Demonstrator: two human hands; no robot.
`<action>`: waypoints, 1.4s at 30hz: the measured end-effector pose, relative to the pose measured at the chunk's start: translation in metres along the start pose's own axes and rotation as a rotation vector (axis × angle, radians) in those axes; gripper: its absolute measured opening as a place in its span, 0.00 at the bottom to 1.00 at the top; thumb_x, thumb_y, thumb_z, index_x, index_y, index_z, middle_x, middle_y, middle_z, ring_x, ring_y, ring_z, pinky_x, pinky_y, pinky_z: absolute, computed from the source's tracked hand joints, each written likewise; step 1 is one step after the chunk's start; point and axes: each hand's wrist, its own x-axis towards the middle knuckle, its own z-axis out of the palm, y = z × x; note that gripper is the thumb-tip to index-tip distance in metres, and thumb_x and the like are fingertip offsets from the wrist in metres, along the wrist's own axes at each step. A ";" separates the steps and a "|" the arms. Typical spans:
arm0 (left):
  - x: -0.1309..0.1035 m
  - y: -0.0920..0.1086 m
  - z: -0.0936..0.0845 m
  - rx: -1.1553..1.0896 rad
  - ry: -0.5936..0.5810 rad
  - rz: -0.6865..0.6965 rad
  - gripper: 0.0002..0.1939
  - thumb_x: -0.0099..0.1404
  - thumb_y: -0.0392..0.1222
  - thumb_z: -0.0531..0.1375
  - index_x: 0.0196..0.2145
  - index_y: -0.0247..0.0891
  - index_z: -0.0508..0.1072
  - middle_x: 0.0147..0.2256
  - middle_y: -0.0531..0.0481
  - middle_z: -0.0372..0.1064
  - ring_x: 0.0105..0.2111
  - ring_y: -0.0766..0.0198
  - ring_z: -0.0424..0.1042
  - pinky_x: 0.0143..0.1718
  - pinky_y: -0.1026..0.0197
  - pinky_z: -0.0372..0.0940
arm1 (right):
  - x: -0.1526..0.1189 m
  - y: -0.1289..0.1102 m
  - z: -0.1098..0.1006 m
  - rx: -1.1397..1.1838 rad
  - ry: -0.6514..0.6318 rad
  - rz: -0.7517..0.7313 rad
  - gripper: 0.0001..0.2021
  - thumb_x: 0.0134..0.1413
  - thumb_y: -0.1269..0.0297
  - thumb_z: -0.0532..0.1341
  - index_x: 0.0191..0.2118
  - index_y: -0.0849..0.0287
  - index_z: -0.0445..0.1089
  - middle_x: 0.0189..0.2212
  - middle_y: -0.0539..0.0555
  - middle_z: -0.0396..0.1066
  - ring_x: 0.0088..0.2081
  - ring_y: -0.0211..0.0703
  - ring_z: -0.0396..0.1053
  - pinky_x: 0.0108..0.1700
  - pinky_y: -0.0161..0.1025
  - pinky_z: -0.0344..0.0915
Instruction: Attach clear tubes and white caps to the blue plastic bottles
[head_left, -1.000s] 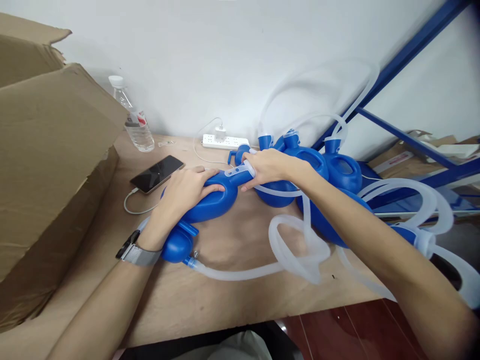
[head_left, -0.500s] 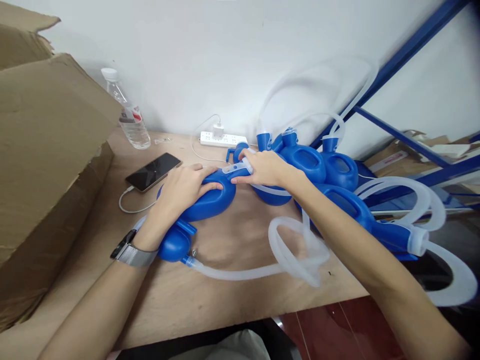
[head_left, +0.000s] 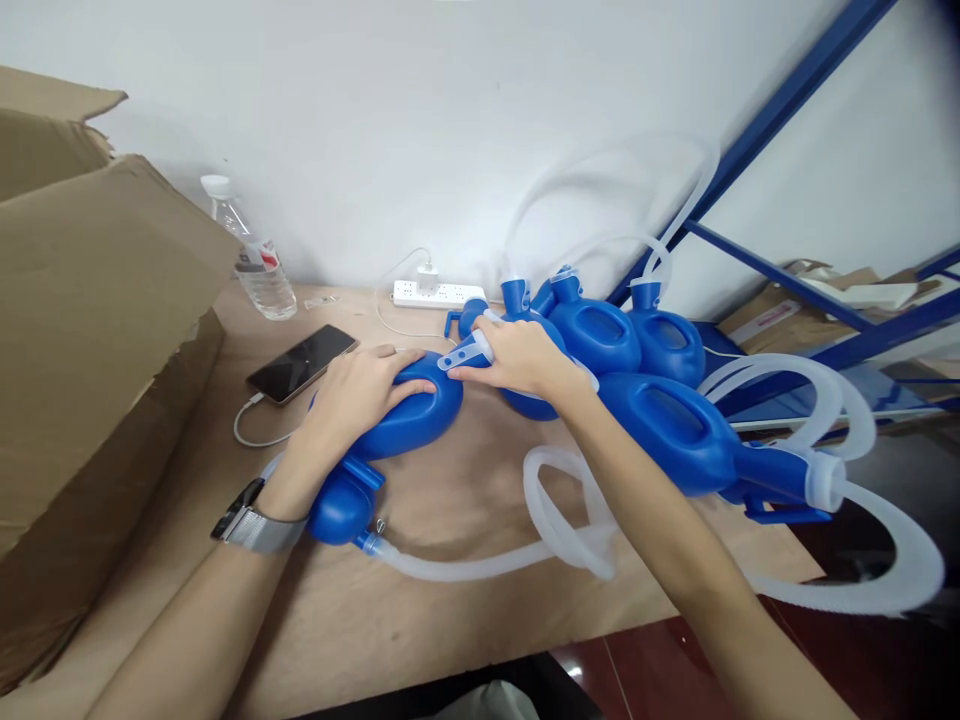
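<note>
Your left hand (head_left: 364,390) lies over the blue handled bottle (head_left: 412,430), its fingers across the top and its thumb pressed along the handle opening, gripping the body. Your right hand (head_left: 517,350) is closed around the bottle's neck end, where a translucent strap cap (head_left: 466,353) shows at your fingers. So the bottle lies on its side between your two hands, body under the left, neck pointing into the right.

Beside your left wrist, which wears a watch (head_left: 262,525) with a metal mesh band, sits a rounded blue part (head_left: 339,510). A translucent hose (head_left: 465,570) runs from its connector along the tabletop (head_left: 420,640) and loops near your right forearm. Just beyond your right hand is a small blue cap-like piece (head_left: 472,315); whether it touches your fingers you cannot tell from here.

Behind and to the right of that hand, more blue bottles (head_left: 600,338) stand close together, with hoses arching against the wall. Another bottle (head_left: 667,430) lies beside your right forearm, its neck pointing right.

Farther out, a smartphone (head_left: 302,363) on a white cable lies beyond your left hand. Past it are a water bottle (head_left: 268,285) and a power strip (head_left: 454,294). A cardboard box (head_left: 105,380) fills the left side; a blue metal rack (head_left: 772,110) rises at right.
</note>
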 end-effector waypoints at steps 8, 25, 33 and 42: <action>0.000 0.001 -0.001 -0.021 -0.006 0.004 0.28 0.76 0.65 0.60 0.65 0.51 0.78 0.54 0.40 0.82 0.51 0.40 0.82 0.43 0.52 0.71 | 0.005 0.008 -0.001 -0.014 -0.053 -0.067 0.32 0.73 0.34 0.56 0.57 0.62 0.70 0.50 0.67 0.82 0.50 0.67 0.80 0.44 0.47 0.65; -0.003 0.001 -0.005 -0.050 0.008 0.024 0.28 0.77 0.64 0.57 0.64 0.48 0.77 0.58 0.41 0.81 0.54 0.39 0.81 0.46 0.49 0.73 | -0.003 0.010 0.010 0.145 0.066 -0.047 0.38 0.70 0.35 0.62 0.71 0.58 0.65 0.60 0.65 0.79 0.62 0.66 0.76 0.53 0.50 0.72; 0.002 0.008 -0.020 0.009 -0.041 0.044 0.27 0.75 0.61 0.58 0.63 0.45 0.78 0.55 0.38 0.80 0.52 0.41 0.81 0.48 0.48 0.74 | -0.016 0.011 0.036 0.221 0.281 0.012 0.39 0.68 0.40 0.67 0.71 0.65 0.69 0.63 0.71 0.77 0.71 0.67 0.67 0.76 0.65 0.51; 0.027 0.033 -0.007 0.002 -0.060 0.071 0.26 0.78 0.55 0.54 0.67 0.44 0.74 0.62 0.40 0.77 0.57 0.40 0.80 0.55 0.42 0.75 | -0.020 0.052 0.017 0.463 0.203 -0.053 0.37 0.60 0.45 0.75 0.70 0.54 0.71 0.68 0.59 0.74 0.64 0.56 0.77 0.66 0.50 0.70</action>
